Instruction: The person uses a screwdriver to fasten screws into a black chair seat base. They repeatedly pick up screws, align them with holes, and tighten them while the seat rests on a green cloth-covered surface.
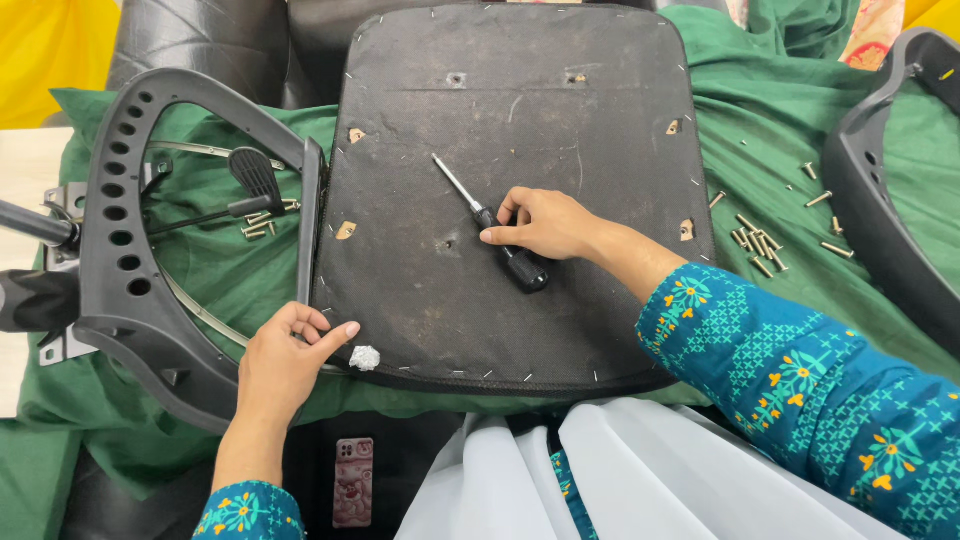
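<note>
A black chair seat base [520,110] lies upside down on a green cloth [770,120]. On it rests a screwdriver [525,268] with a black handle and a metal shaft pointing up-left. My right hand [545,224] lies over the handle, fingers curled around it. My left hand [285,358] rests on the seat's lower left corner, thumb out, next to a small white crumpled scrap [364,357]. A grey plastic armrest frame [135,250] with a row of holes lies left of the seat.
Loose screws [758,240] lie scattered on the cloth right of the seat, and a few more [258,225] inside the left frame. Another grey armrest frame [880,190] sits at far right. A phone [353,482] in a pink case lies near my lap.
</note>
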